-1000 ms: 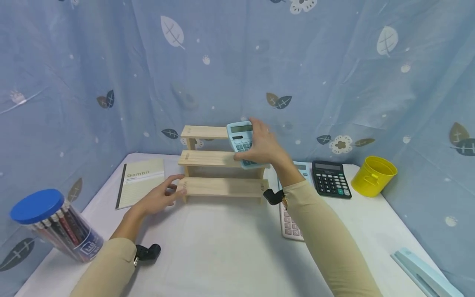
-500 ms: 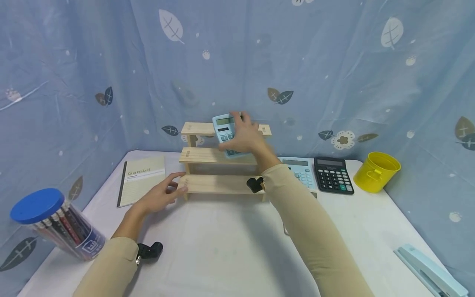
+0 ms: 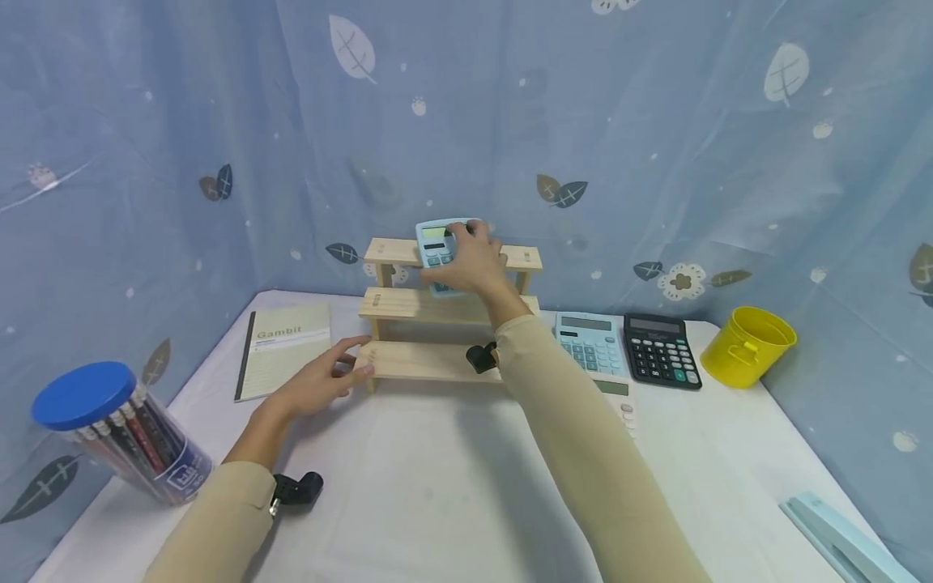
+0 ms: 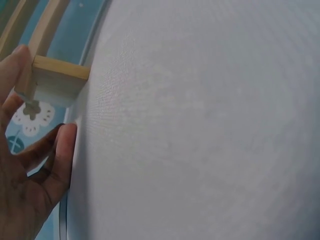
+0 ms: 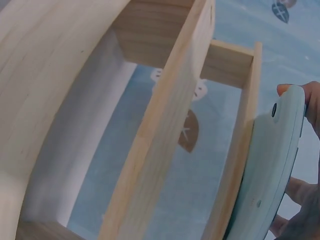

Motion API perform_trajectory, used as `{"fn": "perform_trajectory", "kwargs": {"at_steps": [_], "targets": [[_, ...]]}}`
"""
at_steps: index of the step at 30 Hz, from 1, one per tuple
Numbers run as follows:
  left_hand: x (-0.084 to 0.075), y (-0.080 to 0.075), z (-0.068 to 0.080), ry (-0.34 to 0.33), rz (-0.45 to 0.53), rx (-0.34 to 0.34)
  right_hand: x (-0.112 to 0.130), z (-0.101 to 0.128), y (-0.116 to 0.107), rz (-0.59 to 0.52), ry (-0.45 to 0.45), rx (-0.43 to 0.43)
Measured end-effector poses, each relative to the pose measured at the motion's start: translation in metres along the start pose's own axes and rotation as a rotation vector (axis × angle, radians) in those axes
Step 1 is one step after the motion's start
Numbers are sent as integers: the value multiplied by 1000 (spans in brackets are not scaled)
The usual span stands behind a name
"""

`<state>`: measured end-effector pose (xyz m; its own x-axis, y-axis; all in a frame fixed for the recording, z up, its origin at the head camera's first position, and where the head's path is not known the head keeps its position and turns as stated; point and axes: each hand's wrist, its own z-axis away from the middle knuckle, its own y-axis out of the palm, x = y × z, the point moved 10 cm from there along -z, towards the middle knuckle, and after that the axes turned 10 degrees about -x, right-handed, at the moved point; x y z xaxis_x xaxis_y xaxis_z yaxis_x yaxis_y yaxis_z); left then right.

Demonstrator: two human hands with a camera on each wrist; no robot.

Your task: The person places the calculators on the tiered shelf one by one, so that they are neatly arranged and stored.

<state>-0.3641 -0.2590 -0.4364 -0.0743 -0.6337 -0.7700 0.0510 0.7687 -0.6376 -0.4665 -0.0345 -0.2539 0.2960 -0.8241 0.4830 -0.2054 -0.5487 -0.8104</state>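
Head view: right hand grips a light-blue calculator, propping it upright against the top tier of the wooden step shelf. Left hand, fingers relaxed, steadies the bottom tier's left end.

Left wrist view: fingertips touch the shelf corner.

Right wrist view: calculator leans on the shelf edge, gripped.

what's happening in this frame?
A person's right hand holds a small light-blue calculator upright against the top step of a three-step wooden rack. The left hand rests at the left end of the rack's bottom step. Two more calculators and a yellow cup sit to the right, and a notebook to the left.
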Motion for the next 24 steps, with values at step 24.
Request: {"fn": "perform_trajectory", "kwargs": {"at_steps": [24], "targets": [[-2,1,-4,32,-3,28,13,-7,21,-111,-174,207]]}}
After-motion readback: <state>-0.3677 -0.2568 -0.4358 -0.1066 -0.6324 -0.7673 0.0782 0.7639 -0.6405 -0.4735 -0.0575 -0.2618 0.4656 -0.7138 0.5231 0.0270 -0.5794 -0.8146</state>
